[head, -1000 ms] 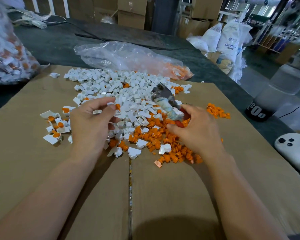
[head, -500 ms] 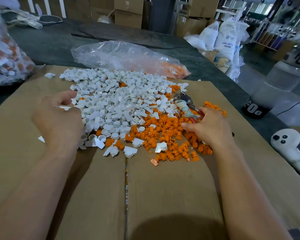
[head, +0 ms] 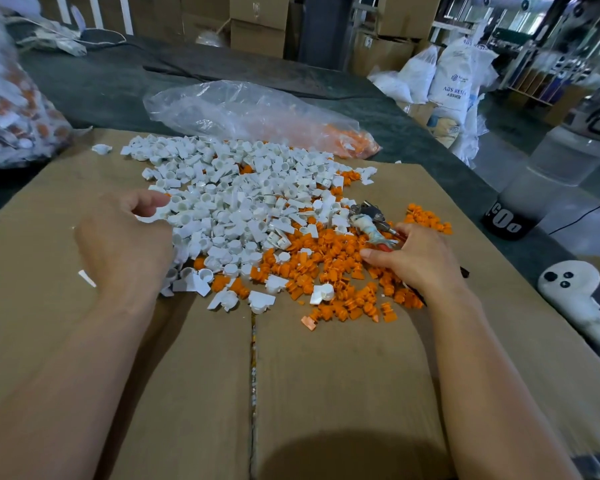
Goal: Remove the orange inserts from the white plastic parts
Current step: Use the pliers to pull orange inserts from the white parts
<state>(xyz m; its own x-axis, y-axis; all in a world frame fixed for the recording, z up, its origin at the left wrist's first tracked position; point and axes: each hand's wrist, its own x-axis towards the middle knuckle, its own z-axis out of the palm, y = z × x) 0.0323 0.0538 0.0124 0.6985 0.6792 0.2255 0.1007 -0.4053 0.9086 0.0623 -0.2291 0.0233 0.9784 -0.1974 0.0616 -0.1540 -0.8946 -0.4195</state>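
Cardboard surface: flattened brown cardboard sheet [head: 343, 393] carries everything; nothing is fixed down
White heap: small white plastic parts [head: 236, 206] spread far and left; some near its edge may yet hold inserts, though I cannot tell
Orange heap: loose orange plastic inserts [head: 326, 261] lie right and near
Left hand [head: 125, 244]: palm down, fingers curled over the heap's left edge; contents hidden
Right hand [head: 420, 258]: gripping taped metal pliers [head: 371, 223] resting low on the inserts
Advice: likely pick one filled part, steady it, then pull straight

Single head-worn wide-angle view, looking forward and down, close over cardboard sheet [head: 326, 375]; warehouse background beyond.
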